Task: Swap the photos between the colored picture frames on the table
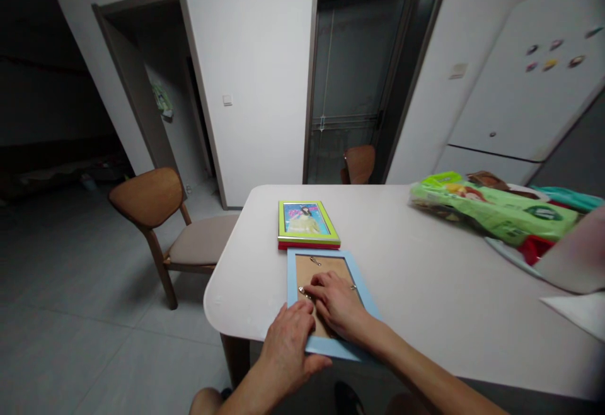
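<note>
A light blue picture frame (pixel 362 279) lies face down at the table's front edge, its brown backing board (pixel 331 265) upward. Small metal clips sit around the backing, one metal clip (pixel 301 289) on the left side. My left hand (pixel 290 339) grips the frame's near left corner, fingers on top and thumb along the front edge. Over the backing, my right hand (pixel 335 301) has bent fingers, with its fingertips at the left clip. Part of the backing is hidden under both hands. Just beyond lies a yellow-green frame (pixel 309 238) with a picture of a person, atop a red frame (pixel 309 246).
The white table (pixel 416 301) has a rounded left corner. Green plastic packaging (pixel 496 207) and a pinkish, blurred object (pixel 574 254) stand at the right. A wooden chair (pixel 151 198) is beside the table's left end, another chair (pixel 360 163) behind it.
</note>
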Demonstrator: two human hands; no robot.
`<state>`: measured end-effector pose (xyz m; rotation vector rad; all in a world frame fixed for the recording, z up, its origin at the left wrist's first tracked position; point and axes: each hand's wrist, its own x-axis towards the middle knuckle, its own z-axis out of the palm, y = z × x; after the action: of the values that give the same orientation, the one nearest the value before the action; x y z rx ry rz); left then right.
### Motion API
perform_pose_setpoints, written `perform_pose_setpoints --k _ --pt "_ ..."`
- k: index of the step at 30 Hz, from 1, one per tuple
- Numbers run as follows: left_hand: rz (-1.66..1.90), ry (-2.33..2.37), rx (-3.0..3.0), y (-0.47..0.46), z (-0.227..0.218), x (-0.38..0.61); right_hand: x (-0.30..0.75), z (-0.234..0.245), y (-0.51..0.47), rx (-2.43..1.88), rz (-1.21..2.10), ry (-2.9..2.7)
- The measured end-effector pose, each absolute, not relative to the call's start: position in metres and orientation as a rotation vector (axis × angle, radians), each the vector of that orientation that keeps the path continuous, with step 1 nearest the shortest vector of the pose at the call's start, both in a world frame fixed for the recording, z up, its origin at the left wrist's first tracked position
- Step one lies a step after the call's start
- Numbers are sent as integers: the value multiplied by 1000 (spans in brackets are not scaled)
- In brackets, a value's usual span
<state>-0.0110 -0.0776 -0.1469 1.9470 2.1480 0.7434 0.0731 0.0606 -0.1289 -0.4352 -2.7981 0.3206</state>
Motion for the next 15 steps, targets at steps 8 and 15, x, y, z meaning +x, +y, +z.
perform_pose_setpoints --k 8,15 --pt "829 2131 1947 -77 -149 -12 72 -125 52 -290 128 -2931" --pt "841 2125 1925 -80 -151 -9 63 -127 80 -629 389 -2725"
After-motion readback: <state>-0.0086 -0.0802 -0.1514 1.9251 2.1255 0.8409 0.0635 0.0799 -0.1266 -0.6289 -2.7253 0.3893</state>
